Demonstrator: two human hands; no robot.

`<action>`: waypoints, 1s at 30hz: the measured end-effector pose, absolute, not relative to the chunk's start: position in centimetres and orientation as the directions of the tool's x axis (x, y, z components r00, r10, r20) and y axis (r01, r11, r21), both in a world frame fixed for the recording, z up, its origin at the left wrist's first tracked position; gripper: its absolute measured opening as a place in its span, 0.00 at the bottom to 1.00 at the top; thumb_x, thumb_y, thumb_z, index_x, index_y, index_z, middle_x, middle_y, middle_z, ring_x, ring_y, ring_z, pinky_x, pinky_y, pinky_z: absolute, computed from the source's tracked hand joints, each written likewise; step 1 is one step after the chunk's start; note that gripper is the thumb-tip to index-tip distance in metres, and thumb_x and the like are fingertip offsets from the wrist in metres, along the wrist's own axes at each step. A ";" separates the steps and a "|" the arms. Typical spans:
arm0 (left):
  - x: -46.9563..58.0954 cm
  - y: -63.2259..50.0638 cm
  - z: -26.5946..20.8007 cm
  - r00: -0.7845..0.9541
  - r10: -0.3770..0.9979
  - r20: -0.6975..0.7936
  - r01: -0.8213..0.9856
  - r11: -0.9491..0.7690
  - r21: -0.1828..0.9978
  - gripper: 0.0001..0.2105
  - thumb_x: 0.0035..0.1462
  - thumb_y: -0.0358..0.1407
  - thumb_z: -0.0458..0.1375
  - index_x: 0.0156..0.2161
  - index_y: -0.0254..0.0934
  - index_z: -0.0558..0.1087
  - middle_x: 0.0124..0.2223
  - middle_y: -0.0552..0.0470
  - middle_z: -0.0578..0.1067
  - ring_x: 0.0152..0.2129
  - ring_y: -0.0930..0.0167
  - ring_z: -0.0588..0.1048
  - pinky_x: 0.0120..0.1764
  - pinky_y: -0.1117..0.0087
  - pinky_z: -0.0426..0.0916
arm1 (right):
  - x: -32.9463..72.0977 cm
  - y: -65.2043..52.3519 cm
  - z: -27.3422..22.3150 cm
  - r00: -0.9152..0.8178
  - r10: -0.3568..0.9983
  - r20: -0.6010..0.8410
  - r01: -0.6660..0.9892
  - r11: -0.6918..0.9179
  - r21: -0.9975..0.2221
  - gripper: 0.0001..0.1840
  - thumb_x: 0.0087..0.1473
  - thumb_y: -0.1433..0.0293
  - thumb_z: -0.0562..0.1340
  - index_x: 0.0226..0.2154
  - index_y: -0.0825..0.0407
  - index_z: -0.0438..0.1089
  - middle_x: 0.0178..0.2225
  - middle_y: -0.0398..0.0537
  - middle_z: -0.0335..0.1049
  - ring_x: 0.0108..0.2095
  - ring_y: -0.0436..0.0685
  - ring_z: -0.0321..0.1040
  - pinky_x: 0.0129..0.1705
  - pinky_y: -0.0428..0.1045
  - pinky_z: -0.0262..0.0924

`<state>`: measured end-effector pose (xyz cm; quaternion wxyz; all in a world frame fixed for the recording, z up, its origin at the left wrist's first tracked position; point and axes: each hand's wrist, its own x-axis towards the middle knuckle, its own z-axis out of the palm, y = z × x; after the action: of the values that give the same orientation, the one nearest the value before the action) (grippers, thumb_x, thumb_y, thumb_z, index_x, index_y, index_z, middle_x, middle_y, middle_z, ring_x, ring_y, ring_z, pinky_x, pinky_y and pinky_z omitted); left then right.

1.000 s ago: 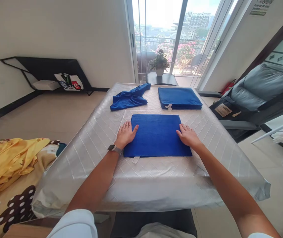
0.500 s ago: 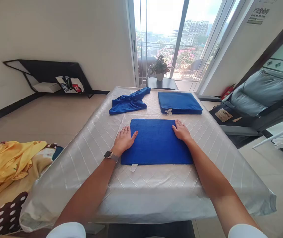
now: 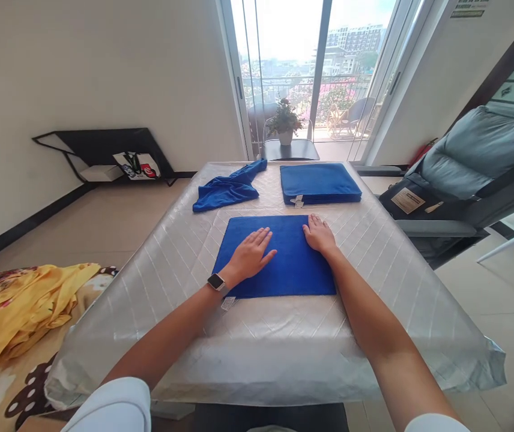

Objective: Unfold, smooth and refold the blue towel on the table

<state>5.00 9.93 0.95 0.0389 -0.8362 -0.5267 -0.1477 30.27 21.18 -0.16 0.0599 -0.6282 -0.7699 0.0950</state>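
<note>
A blue cloth (image 3: 284, 276) lies flat as a rectangle on the table in front of me, its white tag (image 3: 228, 303) poking out at the near left corner. My left hand (image 3: 250, 255), with a watch on the wrist, is flat over the left-middle part of the cloth, fingers stretched out. At the cloth's far right corner rests my right hand (image 3: 319, 234), fingers extended and palm down. Farther back on the right is a neat stack of folded blue cloths (image 3: 320, 182) with white tags. A crumpled blue cloth (image 3: 229, 189) lies at the back left.
A silvery quilted cover (image 3: 171, 264) drapes over the table. Beyond it stand a potted plant (image 3: 286, 123) on a chair and a sliding glass door. A grey recliner (image 3: 459, 156) is on the right; yellow fabric (image 3: 45, 300) is heaped at the left.
My left hand has moved right, from the cloth's left edge onto its middle area. My right hand stays at the far right corner. The view has shifted slightly.
</note>
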 end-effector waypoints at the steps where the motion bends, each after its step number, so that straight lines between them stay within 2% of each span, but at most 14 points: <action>1: 6.9 10.4 1.1 0.456 0.849 0.267 0.866 -0.493 0.087 0.32 0.73 0.52 0.40 0.72 0.32 0.60 0.74 0.40 0.59 0.72 0.62 0.55 0.72 0.57 0.50 | 30.3 21.2 -0.2 -0.204 0.979 -0.023 0.955 0.194 -0.224 0.37 0.72 0.60 0.39 0.75 0.62 0.44 0.77 0.55 0.38 0.76 0.58 0.36 0.75 0.57 0.33; 5: 14.2 14.4 1.0 0.491 0.842 0.224 0.830 -0.531 0.174 0.33 0.74 0.51 0.36 0.73 0.32 0.57 0.74 0.39 0.59 0.72 0.63 0.55 0.72 0.58 0.50 | 30.6 21.0 -0.2 -0.231 0.973 -0.013 0.956 0.224 -0.191 0.35 0.72 0.62 0.41 0.75 0.58 0.43 0.77 0.55 0.38 0.76 0.58 0.36 0.75 0.58 0.35; 9: 18.5 18.8 0.6 0.410 0.898 0.160 0.860 -0.439 0.262 0.34 0.74 0.51 0.34 0.73 0.29 0.56 0.74 0.38 0.57 0.72 0.62 0.54 0.72 0.58 0.48 | 30.9 20.8 -0.3 -0.267 0.964 -0.015 0.953 0.262 -0.150 0.35 0.70 0.65 0.44 0.76 0.53 0.42 0.77 0.52 0.37 0.76 0.57 0.34 0.75 0.56 0.35; 11: 18.8 19.9 0.3 0.353 0.930 0.104 0.884 -0.368 0.287 0.35 0.74 0.51 0.32 0.73 0.28 0.55 0.75 0.38 0.56 0.73 0.62 0.53 0.73 0.58 0.46 | 30.9 20.8 -0.2 -0.253 0.967 -0.009 0.955 0.248 -0.163 0.35 0.71 0.64 0.43 0.76 0.54 0.43 0.77 0.52 0.38 0.76 0.57 0.35 0.75 0.56 0.34; 16: 14.1 19.8 -0.2 0.246 0.969 0.029 0.935 -0.245 0.255 0.38 0.72 0.54 0.30 0.74 0.30 0.53 0.76 0.42 0.51 0.74 0.62 0.48 0.73 0.57 0.41 | 30.4 20.8 -0.1 -0.220 0.975 -0.003 0.955 0.215 -0.205 0.36 0.72 0.61 0.39 0.75 0.60 0.45 0.77 0.55 0.40 0.76 0.59 0.38 0.75 0.57 0.35; 20: 6.6 18.9 -0.2 0.096 0.995 0.032 0.972 -0.100 0.211 0.39 0.71 0.57 0.31 0.74 0.30 0.53 0.76 0.40 0.52 0.74 0.61 0.48 0.73 0.55 0.42 | 30.3 20.9 -0.1 -0.210 0.978 -0.010 0.956 0.203 -0.214 0.36 0.72 0.60 0.39 0.75 0.61 0.45 0.77 0.55 0.39 0.76 0.59 0.37 0.75 0.57 0.33; 24: 0.2 17.7 -0.4 -0.064 0.997 0.035 0.979 0.056 0.197 0.40 0.72 0.57 0.31 0.74 0.25 0.52 0.76 0.36 0.51 0.74 0.59 0.49 0.73 0.54 0.43 | 30.4 21.1 -0.3 -0.207 0.978 -0.018 0.957 0.198 -0.214 0.36 0.72 0.60 0.40 0.75 0.60 0.44 0.77 0.55 0.39 0.76 0.58 0.36 0.75 0.57 0.33; 30: -2.3 17.1 -0.8 -0.110 0.993 0.037 0.974 0.101 0.202 0.43 0.70 0.58 0.29 0.74 0.23 0.51 0.76 0.33 0.50 0.74 0.58 0.48 0.72 0.55 0.45 | 30.4 21.2 -0.2 -0.193 0.981 -0.028 0.964 0.184 -0.192 0.37 0.72 0.60 0.39 0.75 0.60 0.44 0.77 0.54 0.38 0.76 0.58 0.37 0.75 0.56 0.33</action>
<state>-2.25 17.07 -0.81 -0.0541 -0.6647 -0.7399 -0.0877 30.38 21.19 -0.22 0.0505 -0.6331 -0.7679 0.0837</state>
